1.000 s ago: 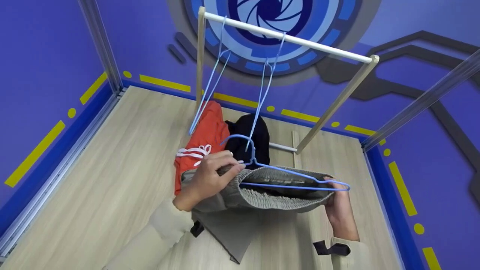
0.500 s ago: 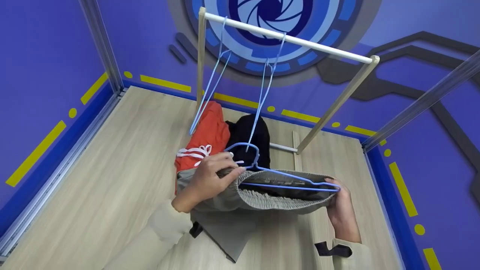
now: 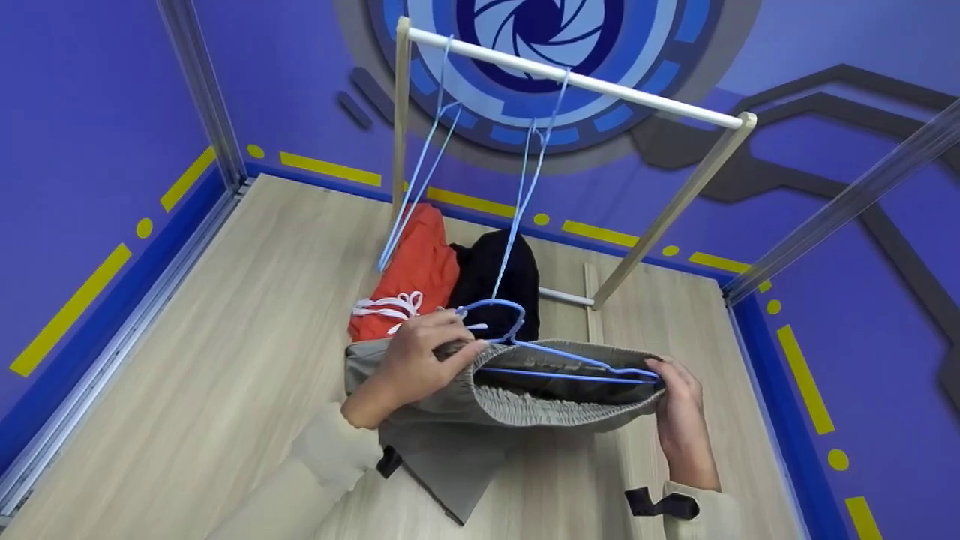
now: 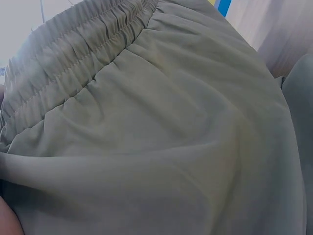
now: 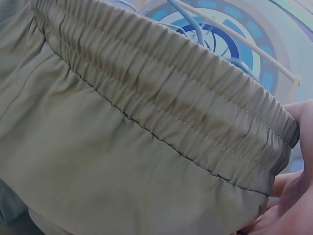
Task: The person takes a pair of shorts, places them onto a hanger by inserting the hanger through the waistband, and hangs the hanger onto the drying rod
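Grey-green pants (image 3: pixel 442 465) with a gathered elastic waist hang between my hands, the waist opening facing up. A blue hanger (image 3: pixel 566 376) lies inside that opening, its hook standing above the left part of the waistband. With thumb and fingers, my left hand (image 3: pixel 418 364) pinches the left side of the waistband near the hanger's neck. My right hand (image 3: pixel 684 420) grips the waistband's right end, its thumb by the hanger's tip. In the left wrist view, the pants' cloth (image 4: pixel 146 112) hides most of the hand. The right wrist view shows the gathered waistband (image 5: pixel 161 93) and my fingers at its end.
A rack with a white rail (image 3: pixel 637 93) and wooden posts stands at the back. Two light-blue hangers (image 3: pixel 431 161) hang from it. Below lie an orange garment (image 3: pixel 420 262) with white drawstrings and a black garment (image 3: pixel 487 262). Blue-purple walls (image 3: pixel 90 112) enclose the wooden surface (image 3: pixel 225 360).
The hanger's right end has moved left, from sticking out past the waistband to inside it. Its hook has sunk lower and turned. My right hand has shifted slightly; the left has barely moved.
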Demonstrator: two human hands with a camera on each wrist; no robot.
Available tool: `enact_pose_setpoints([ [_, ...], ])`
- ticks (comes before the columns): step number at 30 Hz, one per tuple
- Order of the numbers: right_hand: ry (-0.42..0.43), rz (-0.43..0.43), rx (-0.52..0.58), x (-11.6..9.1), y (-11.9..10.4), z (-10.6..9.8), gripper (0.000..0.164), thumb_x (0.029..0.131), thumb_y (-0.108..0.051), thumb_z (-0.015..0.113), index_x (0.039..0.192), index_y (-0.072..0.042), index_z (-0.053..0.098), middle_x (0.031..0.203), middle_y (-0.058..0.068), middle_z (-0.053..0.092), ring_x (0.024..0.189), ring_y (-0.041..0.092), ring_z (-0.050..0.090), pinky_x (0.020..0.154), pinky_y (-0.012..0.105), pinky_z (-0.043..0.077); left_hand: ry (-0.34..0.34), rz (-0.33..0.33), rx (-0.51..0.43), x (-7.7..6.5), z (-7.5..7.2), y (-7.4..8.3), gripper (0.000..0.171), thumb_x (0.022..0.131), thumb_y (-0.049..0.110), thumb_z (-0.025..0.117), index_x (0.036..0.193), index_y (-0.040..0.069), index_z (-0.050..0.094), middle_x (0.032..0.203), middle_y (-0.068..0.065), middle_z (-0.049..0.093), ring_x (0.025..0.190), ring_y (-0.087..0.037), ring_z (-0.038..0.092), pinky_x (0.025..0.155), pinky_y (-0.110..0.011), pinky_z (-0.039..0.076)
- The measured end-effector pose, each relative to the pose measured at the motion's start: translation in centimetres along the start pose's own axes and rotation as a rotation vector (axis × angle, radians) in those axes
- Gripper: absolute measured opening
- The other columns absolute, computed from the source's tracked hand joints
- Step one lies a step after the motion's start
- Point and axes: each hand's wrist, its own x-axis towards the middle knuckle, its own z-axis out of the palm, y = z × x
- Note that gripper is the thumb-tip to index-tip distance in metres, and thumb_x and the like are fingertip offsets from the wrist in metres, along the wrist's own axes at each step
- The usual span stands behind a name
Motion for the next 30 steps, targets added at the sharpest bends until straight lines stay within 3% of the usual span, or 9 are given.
enact_pose_setpoints([
  [7, 0.098, -0.05, -0.109, -0.2, -0.3, 0.7, 0.011, 0.088, -0.013, 0.057, 0.078, -0.008, 0.061, 0.064, -0.004, 0.056, 0.053, 0.008, 0.05, 0.048, 0.022, 0.039, -0.012, -0.014, 0.029, 0.1, 0.0, 0.0, 0.018, 0.083, 0.031, 0.065, 0.07, 0.018, 0.068, 0.067, 0.007, 0.053, 0.063, -0.003, 0.047, 0.058, -0.018, 0.039],
  [13, 0.16, -0.074, -0.228, -0.4, -0.3, 1.0, 0.011, 0.085, -0.016, 0.062, 0.082, -0.005, 0.06, 0.062, -0.004, 0.052, 0.051, 0.006, 0.045, 0.047, 0.021, 0.037, -0.004, -0.004, 0.062, 0.1, 0.1, 0.0, 0.019, 0.083, 0.03, 0.065, 0.069, 0.018, 0.067, 0.066, 0.007, 0.051, 0.06, -0.003, 0.045, 0.055, -0.017, 0.037],
  [22, 0.202, -0.111, -0.49, -0.9, -0.3, 1.7, 0.021, 0.083, -0.027, 0.065, 0.088, -0.006, 0.062, 0.072, -0.006, 0.056, 0.055, 0.006, 0.045, 0.05, 0.023, 0.038, -0.013, 0.004, 0.112, 0.1, 0.5, 0.1, 0.02, 0.083, 0.032, 0.065, 0.069, 0.019, 0.067, 0.064, 0.008, 0.049, 0.056, -0.002, 0.042, 0.051, -0.016, 0.034],
  [30, 0.189, -0.119, -0.517, -1.0, 0.0, 2.3, 0.015, 0.084, -0.021, 0.064, 0.087, -0.007, 0.062, 0.069, -0.006, 0.057, 0.053, 0.005, 0.045, 0.048, 0.022, 0.037, -0.027, 0.01, 0.134, 0.0, 0.6, 0.3, 0.021, 0.084, 0.032, 0.064, 0.069, 0.018, 0.067, 0.064, 0.006, 0.049, 0.056, -0.003, 0.041, 0.052, -0.017, 0.034],
])
